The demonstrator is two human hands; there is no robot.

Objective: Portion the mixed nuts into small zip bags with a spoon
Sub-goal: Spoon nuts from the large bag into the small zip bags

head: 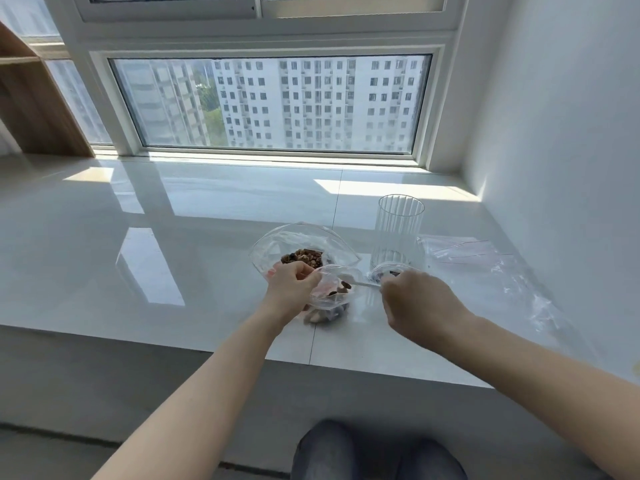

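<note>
Small zip bag [330, 292] sits near the front edge of the white sill [138, 254], mouth held open, a few mixed nuts [325, 315] already lying in its bottom. Left hand [294, 287] pinches the bag's rim on its left side, fingers curled onto the plastic. Right hand [415, 306], just right of the bag, has its fingers closed round the handle of a pale spoon [363, 283]; the spoon head reaches into the bag mouth with a couple of nuts on or just off it. Judgement: a spoonful is being tipped in.

Just behind the bag: large open bag of mixed nuts [304, 251], the supply, its mouth gaping toward the person, touching or nearly touching the small bag. Behind the right hand, a second small clear bag [389, 271] with something dark inside; contents too small to tell.

Risks: the thin rim is held at one side only, so it could fold shut under the spoon and nuts would scatter on the glossy sill. The bag is close to the sill's edge; a spill may roll to the floor.

Further right and behind the bag: empty ribbed glass [398, 233], upright, near the right hand's path back to the supply, so a wide swing could knock it. Beyond it, a heap of spare zip bags [485, 261], flat, well apart
</note>
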